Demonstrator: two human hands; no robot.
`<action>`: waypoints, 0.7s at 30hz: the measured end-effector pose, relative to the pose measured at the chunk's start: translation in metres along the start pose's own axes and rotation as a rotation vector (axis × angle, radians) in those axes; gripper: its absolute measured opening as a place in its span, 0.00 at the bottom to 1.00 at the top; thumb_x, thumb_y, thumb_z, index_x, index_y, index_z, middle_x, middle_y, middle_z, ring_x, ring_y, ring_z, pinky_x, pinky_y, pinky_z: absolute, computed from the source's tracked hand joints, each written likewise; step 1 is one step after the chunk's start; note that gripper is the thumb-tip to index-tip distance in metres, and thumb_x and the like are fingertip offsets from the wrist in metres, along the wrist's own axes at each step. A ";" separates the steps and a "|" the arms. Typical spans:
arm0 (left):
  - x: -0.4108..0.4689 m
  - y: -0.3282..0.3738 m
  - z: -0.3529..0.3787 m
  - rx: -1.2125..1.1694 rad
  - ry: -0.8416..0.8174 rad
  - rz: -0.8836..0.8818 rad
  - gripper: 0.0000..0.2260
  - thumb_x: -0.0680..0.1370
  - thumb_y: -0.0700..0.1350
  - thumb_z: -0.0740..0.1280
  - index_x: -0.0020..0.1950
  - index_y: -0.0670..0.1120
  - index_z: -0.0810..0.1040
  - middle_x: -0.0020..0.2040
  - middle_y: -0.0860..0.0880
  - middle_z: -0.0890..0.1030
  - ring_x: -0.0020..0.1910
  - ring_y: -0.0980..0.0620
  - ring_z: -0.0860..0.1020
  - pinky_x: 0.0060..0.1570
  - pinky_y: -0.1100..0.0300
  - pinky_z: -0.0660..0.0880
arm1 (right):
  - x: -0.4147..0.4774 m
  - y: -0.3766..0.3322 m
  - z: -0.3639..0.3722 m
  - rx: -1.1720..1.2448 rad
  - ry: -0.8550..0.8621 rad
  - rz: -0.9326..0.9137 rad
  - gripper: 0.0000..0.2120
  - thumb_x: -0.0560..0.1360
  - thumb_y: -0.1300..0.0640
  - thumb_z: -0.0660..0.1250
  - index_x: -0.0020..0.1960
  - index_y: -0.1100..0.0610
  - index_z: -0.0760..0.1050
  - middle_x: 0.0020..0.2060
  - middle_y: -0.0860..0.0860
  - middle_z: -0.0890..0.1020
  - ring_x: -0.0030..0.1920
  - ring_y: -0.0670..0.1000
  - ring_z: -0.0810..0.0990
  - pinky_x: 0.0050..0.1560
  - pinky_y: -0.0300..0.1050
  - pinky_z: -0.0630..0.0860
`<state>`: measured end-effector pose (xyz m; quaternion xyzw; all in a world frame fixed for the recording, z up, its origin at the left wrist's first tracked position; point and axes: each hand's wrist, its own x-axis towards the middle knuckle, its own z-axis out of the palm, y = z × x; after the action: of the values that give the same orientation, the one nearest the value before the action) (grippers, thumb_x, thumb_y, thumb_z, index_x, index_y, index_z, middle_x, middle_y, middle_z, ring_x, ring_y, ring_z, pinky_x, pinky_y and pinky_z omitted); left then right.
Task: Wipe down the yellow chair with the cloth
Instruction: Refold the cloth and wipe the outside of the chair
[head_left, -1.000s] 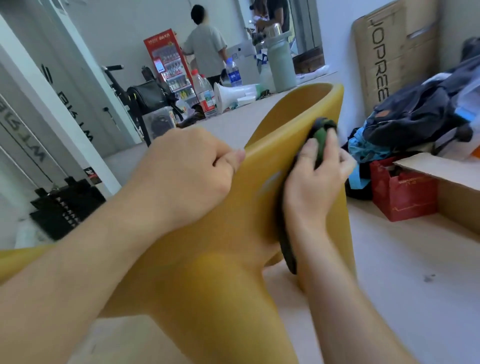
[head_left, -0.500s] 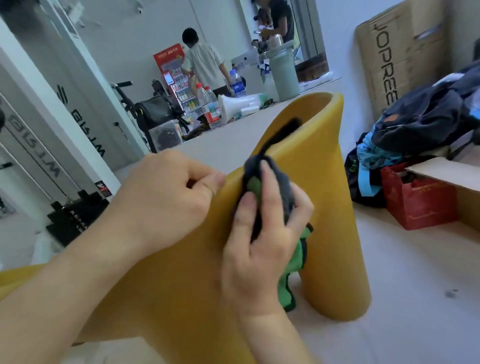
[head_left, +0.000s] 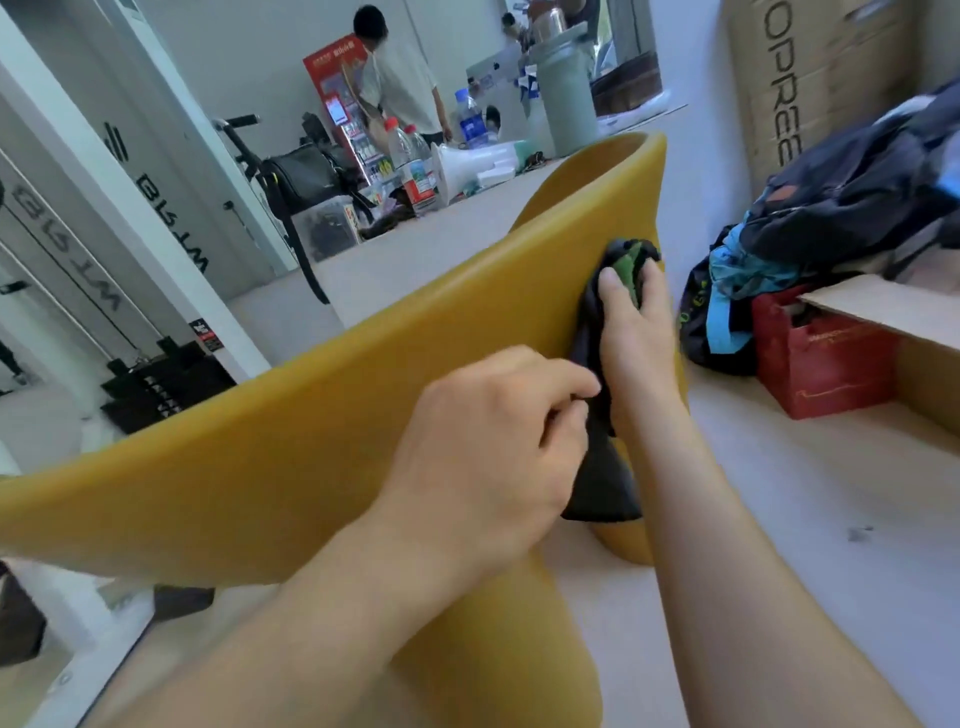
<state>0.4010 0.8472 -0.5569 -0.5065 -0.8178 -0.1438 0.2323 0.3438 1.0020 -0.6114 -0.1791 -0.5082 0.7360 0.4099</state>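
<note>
Right hand (head_left: 636, 332) grips cloth (head_left: 602, 483) against yellow chair (head_left: 311, 441); left hand (head_left: 483, 447), grip curled, seemingly pinches cloth's tail.

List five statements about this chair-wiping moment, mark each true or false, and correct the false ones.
1. The right hand holds the cloth against the yellow chair. True.
2. The cloth is plain white. False: it is dark with green patches.
3. A red box stands on the floor to the right of the chair. True.
4. The white megaphone lies on the chair. False: it lies on the floor beyond the chair, near some bottles.
5. The left hand is at the chair, close beside the right hand. True.
</note>
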 end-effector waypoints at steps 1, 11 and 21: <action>0.000 0.004 0.012 -0.060 -0.093 -0.147 0.13 0.78 0.52 0.62 0.62 0.55 0.76 0.52 0.57 0.78 0.43 0.59 0.73 0.48 0.57 0.74 | -0.002 -0.007 -0.010 0.126 -0.074 0.081 0.17 0.79 0.47 0.61 0.65 0.50 0.74 0.57 0.50 0.79 0.56 0.46 0.76 0.62 0.41 0.70; 0.012 0.024 0.082 -0.952 0.039 -0.656 0.17 0.69 0.54 0.63 0.42 0.40 0.79 0.41 0.40 0.83 0.44 0.39 0.81 0.49 0.40 0.78 | -0.022 -0.046 -0.112 -0.011 -0.679 0.116 0.24 0.77 0.68 0.64 0.66 0.45 0.75 0.59 0.55 0.81 0.56 0.57 0.83 0.56 0.53 0.80; -0.008 0.002 0.092 -1.051 -0.158 -0.765 0.09 0.74 0.33 0.57 0.40 0.38 0.76 0.33 0.44 0.74 0.34 0.48 0.72 0.37 0.54 0.70 | -0.007 -0.057 -0.158 -0.315 -0.074 -0.083 0.05 0.72 0.62 0.73 0.48 0.56 0.82 0.42 0.56 0.86 0.42 0.54 0.84 0.47 0.49 0.81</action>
<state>0.3843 0.8856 -0.6395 -0.2350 -0.7758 -0.5590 -0.1745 0.4790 1.0999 -0.6273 -0.1927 -0.6388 0.6360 0.3877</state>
